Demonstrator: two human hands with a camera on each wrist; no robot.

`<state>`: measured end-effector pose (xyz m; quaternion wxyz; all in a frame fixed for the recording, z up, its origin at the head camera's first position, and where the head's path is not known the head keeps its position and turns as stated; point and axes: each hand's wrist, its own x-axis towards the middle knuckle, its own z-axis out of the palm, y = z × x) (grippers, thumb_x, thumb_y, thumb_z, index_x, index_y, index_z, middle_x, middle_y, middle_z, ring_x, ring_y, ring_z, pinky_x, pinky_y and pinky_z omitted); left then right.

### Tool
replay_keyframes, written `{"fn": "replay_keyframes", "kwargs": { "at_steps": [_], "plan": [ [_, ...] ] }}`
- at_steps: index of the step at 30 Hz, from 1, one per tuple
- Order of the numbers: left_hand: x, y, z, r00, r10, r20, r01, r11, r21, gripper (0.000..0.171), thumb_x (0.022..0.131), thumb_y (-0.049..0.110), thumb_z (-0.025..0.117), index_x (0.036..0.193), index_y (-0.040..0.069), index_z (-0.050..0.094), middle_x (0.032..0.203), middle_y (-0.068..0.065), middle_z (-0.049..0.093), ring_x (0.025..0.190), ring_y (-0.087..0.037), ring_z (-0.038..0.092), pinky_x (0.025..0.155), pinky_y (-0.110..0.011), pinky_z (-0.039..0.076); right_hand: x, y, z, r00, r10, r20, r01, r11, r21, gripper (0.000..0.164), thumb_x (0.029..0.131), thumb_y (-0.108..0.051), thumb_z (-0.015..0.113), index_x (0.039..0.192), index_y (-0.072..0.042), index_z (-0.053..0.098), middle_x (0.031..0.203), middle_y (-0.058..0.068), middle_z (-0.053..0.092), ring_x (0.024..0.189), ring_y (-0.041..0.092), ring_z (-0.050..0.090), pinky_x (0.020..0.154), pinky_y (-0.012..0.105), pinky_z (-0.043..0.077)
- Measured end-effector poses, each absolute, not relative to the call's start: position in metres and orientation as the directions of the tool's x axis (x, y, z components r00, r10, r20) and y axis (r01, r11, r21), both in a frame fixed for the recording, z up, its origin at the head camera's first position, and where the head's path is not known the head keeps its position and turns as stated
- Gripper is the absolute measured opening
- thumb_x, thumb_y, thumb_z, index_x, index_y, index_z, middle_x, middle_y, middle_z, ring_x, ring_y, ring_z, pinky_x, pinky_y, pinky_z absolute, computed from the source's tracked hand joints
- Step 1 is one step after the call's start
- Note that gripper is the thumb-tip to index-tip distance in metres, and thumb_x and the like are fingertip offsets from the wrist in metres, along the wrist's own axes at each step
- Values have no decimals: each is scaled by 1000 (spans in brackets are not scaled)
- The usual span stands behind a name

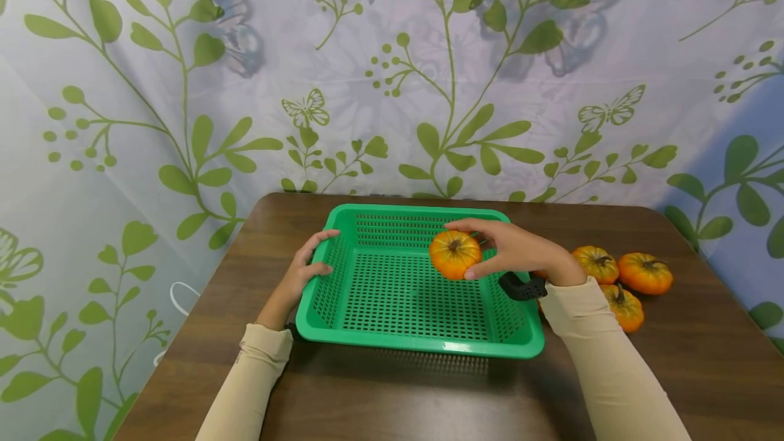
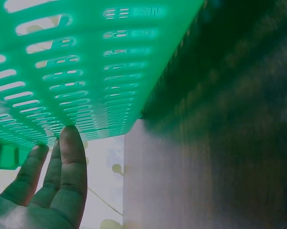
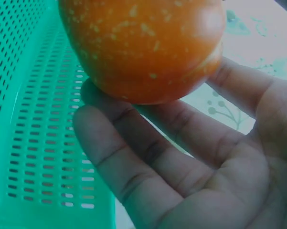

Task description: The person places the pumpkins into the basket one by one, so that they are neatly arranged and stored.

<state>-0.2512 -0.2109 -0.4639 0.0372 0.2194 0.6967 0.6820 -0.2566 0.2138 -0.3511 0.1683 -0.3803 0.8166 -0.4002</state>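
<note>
My left hand (image 1: 300, 274) grips the left rim of a green plastic basket (image 1: 404, 339), with the thumb and a finger over the edge. In the left wrist view other fingers (image 2: 72, 157) lie against its slotted outer wall. A small orange pumpkin (image 1: 452, 260) with a brown stem is in my right hand (image 1: 511, 247), pinched between thumb and fingers above the right part of the basket. The right wrist view shows the pumpkin's rounded orange side (image 3: 143, 52) resting at the fingertips. Nothing lies on the basket's perforated floor.
Several more small pumpkins (image 1: 645, 273) sit on the brown wooden table (image 1: 704, 373) to the right, partly behind my right wrist. A leaf-and-butterfly patterned curtain (image 1: 392, 107) hangs behind the table. A white cable (image 1: 177, 298) shows past the table's left edge.
</note>
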Motion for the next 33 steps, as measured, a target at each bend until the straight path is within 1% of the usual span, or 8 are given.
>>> {"fn": "replay_keyframes", "kwargs": {
  "at_steps": [4, 9, 16, 20, 23, 28, 33],
  "plan": [
    [-251, -211, -464, -900, 353, 254, 262, -25, 965, 73, 88, -2, 53, 158, -9, 38, 148, -40, 43, 111, -33, 64, 84, -32, 59, -264, 204, -353, -649, -761, 15, -488, 401, -775, 82, 94, -16, 85, 161, 5, 43, 153, 25, 55, 129, 36, 62, 105, 48, 54],
    [-252, -212, -465, -899, 356, 254, 261, -31, 965, 73, 88, -2, 54, 158, -11, 36, 147, -40, 43, 113, -36, 63, 84, -33, 59, -271, 191, -357, -652, -758, -3, -490, 424, -761, 84, 92, -19, 87, 161, 3, 45, 150, 23, 57, 125, 34, 64, 103, 50, 55],
    [-252, -212, -464, -902, 352, 250, 259, -22, 966, 73, 87, -2, 54, 158, -9, 37, 146, -39, 45, 112, -32, 64, 84, -33, 59, -281, 174, -360, -621, -784, -14, -481, 394, -783, 83, 92, -16, 86, 160, 5, 44, 148, 23, 58, 124, 34, 65, 103, 47, 55],
    [-252, -212, -465, -901, 348, 259, 265, -30, 964, 73, 87, -3, 54, 157, -11, 37, 146, -37, 45, 111, -31, 63, 84, -32, 59, -288, 166, -360, -615, -788, -33, -466, 397, -791, 82, 92, -12, 86, 161, 5, 44, 146, 25, 58, 122, 35, 65, 102, 48, 55],
    [-252, -212, -465, -899, 348, 265, 270, -34, 962, 72, 87, -4, 54, 156, -13, 36, 146, -38, 44, 111, -30, 62, 83, -31, 58, -294, 161, -359, -613, -788, -56, -447, 405, -798, 83, 92, -9, 85, 161, 6, 42, 146, 26, 56, 121, 36, 66, 103, 51, 55],
    [-252, -214, -466, -902, 342, 264, 273, -21, 962, 71, 88, -3, 54, 157, -9, 39, 145, -38, 46, 112, -32, 64, 83, -32, 60, -301, 151, -357, -605, -791, -90, -410, 405, -817, 84, 93, -8, 84, 162, 8, 39, 149, 30, 51, 123, 39, 64, 106, 55, 53],
    [-253, -214, -467, -898, 345, 272, 285, -13, 958, 70, 88, -3, 54, 156, -10, 40, 145, -38, 47, 111, -31, 63, 83, -32, 59, -305, 143, -356, -614, -779, -130, -372, 430, -823, 84, 93, -8, 84, 163, 6, 39, 149, 30, 49, 125, 40, 63, 106, 51, 54]
  ]
}}
